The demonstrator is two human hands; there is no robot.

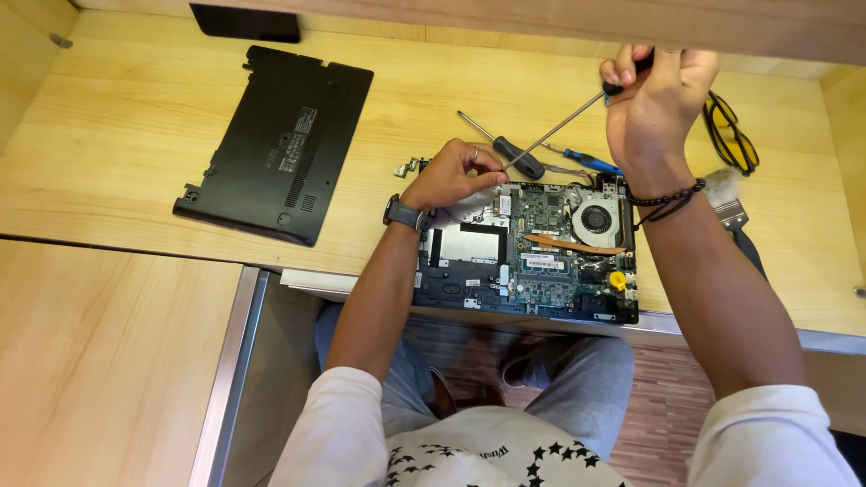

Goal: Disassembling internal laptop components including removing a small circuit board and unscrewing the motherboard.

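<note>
the right hand (651,95) is gripping the black handle of a long screwdriver (559,129), fingers wrapped tight around it, and the thin shaft is slanting down to the left toward the opened laptop (528,248). the left hand (451,176) is resting on the laptop's upper left corner with fingers pinched narrow around the shaft's tip; whether they are also holding a screw is too small to tell. the laptop is lying at the front edge of the wooden desk (117,144), its green board, round fan (595,219) and yellow battery cell (617,280) showing. two spare screwdrivers, one black-handled (514,155) and one blue-handled (586,161), are lying just behind it. the removed black bottom cover (280,144) is sitting well apart to the left, and yellow-lensed glasses (732,135) are lying to the right.
</note>
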